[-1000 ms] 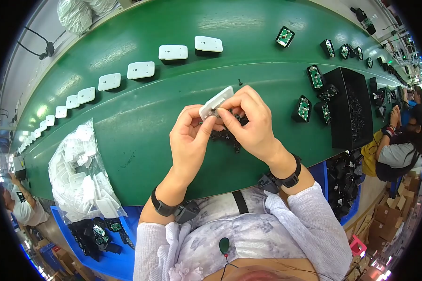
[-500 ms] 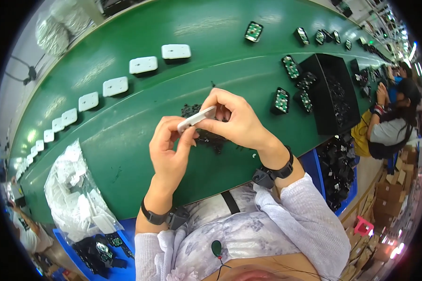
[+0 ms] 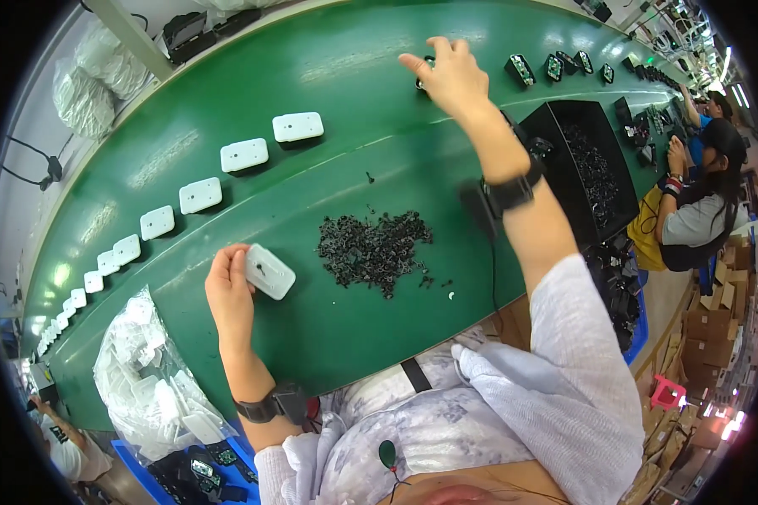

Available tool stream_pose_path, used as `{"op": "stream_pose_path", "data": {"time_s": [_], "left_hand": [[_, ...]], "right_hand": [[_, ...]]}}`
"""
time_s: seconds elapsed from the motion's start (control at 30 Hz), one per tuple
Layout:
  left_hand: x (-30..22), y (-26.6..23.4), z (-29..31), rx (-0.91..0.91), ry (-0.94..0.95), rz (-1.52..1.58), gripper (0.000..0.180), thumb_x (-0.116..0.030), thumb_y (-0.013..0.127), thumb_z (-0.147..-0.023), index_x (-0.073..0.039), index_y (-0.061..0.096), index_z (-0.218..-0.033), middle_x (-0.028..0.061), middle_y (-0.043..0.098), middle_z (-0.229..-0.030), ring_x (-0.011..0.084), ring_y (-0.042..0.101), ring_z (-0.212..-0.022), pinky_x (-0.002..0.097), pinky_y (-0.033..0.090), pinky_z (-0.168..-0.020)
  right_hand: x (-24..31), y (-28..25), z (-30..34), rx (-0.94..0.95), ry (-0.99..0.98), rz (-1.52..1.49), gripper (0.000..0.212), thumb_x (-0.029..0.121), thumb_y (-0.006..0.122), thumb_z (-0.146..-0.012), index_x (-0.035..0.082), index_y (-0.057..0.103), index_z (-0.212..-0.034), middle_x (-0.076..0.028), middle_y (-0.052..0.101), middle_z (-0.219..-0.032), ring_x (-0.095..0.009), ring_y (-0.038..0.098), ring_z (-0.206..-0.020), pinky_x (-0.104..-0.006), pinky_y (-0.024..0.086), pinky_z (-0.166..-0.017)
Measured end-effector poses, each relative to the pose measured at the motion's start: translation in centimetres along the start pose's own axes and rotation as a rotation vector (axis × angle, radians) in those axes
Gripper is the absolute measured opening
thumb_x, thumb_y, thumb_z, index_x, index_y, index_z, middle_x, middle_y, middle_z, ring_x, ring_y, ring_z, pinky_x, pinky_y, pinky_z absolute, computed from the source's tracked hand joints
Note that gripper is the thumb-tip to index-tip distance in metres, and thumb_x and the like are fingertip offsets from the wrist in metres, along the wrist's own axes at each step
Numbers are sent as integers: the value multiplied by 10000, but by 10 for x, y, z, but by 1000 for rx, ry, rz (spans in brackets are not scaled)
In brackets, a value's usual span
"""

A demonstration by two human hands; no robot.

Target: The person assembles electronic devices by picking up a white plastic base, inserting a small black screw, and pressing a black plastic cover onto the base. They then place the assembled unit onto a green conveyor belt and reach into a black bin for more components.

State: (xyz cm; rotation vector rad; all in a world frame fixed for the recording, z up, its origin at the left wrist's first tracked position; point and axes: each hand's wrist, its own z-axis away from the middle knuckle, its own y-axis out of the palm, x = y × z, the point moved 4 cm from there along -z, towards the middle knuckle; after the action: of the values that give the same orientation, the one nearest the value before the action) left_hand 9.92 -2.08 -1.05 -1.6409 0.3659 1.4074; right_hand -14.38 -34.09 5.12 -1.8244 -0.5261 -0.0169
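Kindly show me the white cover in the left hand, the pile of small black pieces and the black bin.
White cover [image 3: 273, 273]: head view, on its broad white face.
Pile of small black pieces [image 3: 370, 250]: head view, near its middle.
Black bin [image 3: 556, 178]: head view, on its side wall.

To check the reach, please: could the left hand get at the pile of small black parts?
Probably yes, but the left hand holds a white cover, which lies between it and the pile.
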Motion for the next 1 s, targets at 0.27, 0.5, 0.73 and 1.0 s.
{"op": "stream_pose_path", "data": {"time_s": [0.27,0.5,0.73,1.0], "left_hand": [[-1,2,10,-8,98,-382,198,-200,581,-905,-46,603,-1028,116,550,-930,275,560,-807,347,455,-676],[-10,19,47,-191,377,-774,595,-208,757,-723,-13,485,-1215,144,510,-1025,347,487,-900,413,413,-830],[-6,14,48,-47,530,-511,603,-11,702,-704,-58,488,-1265,131,571,-1106,318,518,-1059,414,399,-876],[2,-2,57,-99,509,-180,596,119,571,-734,-63,501,-1297,134,533,-1297,310,515,-1178,389,418,-973]], "right_hand": [[-26,48,-48,521,199,-262,510,433,637,-825,61,568,-1166,-167,569,-1132,-282,595,-1028,-377,501,-820],[-38,22,56,454,-297,-492,357,68,688,-779,28,583,-1118,-97,591,-1066,-205,589,-988,-305,472,-872],[21,-14,108,430,-351,-660,382,37,672,-803,28,582,-1174,-86,643,-1103,-189,615,-988,-300,472,-893],[159,7,189,465,-1029,-726,301,64,693,-765,16,602,-1048,-123,635,-1115,-307,601,-1002,-369,496,-860]]}}
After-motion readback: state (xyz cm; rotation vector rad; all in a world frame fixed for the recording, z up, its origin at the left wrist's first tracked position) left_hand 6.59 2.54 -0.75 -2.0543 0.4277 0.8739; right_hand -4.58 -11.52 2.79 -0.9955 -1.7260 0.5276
